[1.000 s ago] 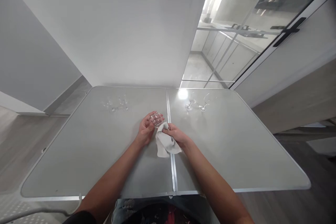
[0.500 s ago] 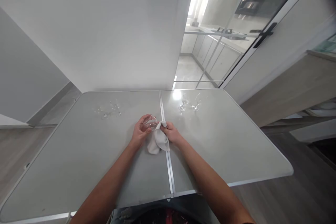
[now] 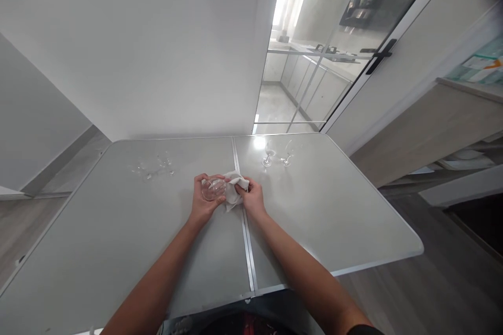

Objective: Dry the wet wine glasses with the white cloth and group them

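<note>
Within left hand (image 3: 199,205), clear glass (image 3: 213,189)

Held glass (image 3: 213,189) glossy, transparent; cloth (image 3: 232,198) matt; tabletop (image 3: 314,209) smooth, glossy; seam strip (image 3: 247,248) metallic.

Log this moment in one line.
left hand: holds clear glass | right hand: holds white cloth at the glass | table: stemmed glasses toward far edge

One head-worn camera looks forward and down over the nearby table (image 3: 326,209), the view's top-right corner apparently shaded.
</note>
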`<state>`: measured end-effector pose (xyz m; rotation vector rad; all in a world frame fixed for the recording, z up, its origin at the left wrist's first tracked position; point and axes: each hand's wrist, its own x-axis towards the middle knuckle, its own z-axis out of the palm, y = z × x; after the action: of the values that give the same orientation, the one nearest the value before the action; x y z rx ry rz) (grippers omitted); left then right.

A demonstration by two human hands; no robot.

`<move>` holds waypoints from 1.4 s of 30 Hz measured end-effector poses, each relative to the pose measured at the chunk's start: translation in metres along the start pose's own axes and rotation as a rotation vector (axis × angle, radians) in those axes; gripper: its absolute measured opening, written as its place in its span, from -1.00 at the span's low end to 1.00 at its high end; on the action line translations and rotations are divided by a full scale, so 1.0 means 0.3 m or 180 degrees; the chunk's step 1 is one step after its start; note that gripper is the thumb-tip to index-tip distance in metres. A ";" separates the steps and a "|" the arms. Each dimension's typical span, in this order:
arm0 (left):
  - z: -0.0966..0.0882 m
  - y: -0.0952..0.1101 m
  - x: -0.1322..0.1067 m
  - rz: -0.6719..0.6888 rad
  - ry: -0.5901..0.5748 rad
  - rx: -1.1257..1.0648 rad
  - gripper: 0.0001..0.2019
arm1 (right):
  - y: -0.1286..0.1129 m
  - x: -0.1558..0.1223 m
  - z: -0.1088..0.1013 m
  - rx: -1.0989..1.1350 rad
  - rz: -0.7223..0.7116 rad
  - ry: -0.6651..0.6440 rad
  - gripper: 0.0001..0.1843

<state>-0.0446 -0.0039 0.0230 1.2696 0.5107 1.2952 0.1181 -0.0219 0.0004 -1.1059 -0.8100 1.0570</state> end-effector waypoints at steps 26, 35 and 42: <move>0.017 -0.006 -0.002 -0.0046 0.0089 -0.0100 -0.33 | -0.033 0.005 -0.039 -0.1015 -0.0110 0.0050 -0.72; 0.018 -0.001 0.008 0.0076 0.0694 0.0088 -0.35 | -0.097 0.044 -0.091 -0.0775 -0.0309 -0.0339 -0.74; -0.028 -0.032 0.029 -0.0057 0.0821 0.0250 -0.30 | -0.127 -0.001 -0.066 -0.0492 -0.0435 -0.0911 -0.81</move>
<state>-0.0453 0.0093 0.0149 1.1647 0.7600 1.4444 0.1459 -0.0316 0.0316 -1.0237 -1.1957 1.0640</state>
